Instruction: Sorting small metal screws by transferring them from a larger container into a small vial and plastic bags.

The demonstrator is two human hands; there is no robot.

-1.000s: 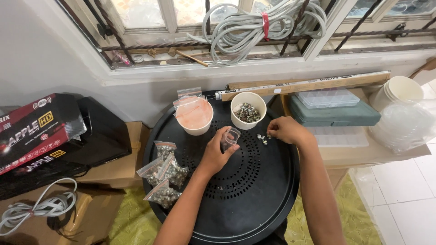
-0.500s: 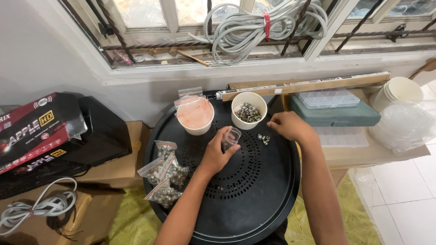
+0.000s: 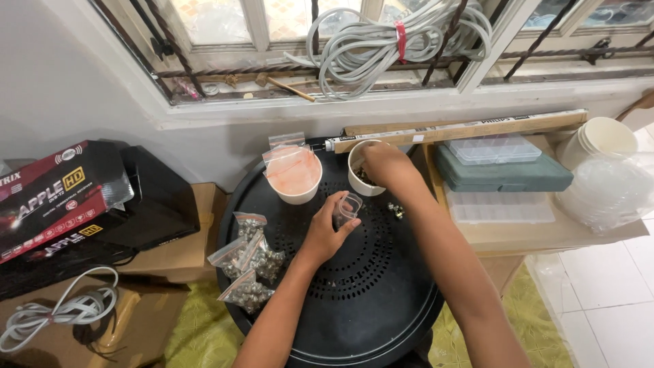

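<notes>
My left hand (image 3: 328,235) holds a small clear plastic bag (image 3: 347,208) open above the round black perforated tray (image 3: 381,320). My right hand (image 3: 383,165) reaches into a white paper cup (image 3: 355,178) of small metal parts, its fingers hidden inside the cup. A few loose metal parts (image 3: 395,212) lie on the tray just right of the bag. A second white cup (image 3: 295,181) stuffed with pinkish plastic bags stands to the left of the first.
Several filled small bags of metal parts (image 3: 246,262) lie at the tray's left. A long cardboard tube box (image 3: 463,128), a green case (image 3: 504,174), clear organiser boxes (image 3: 501,208) and stacked cups (image 3: 603,140) sit on the right. Boxes and cables sit at left.
My right hand has moved from the loose parts on the tray up into the white cup. The left hand keeps holding the small bag in place.
</notes>
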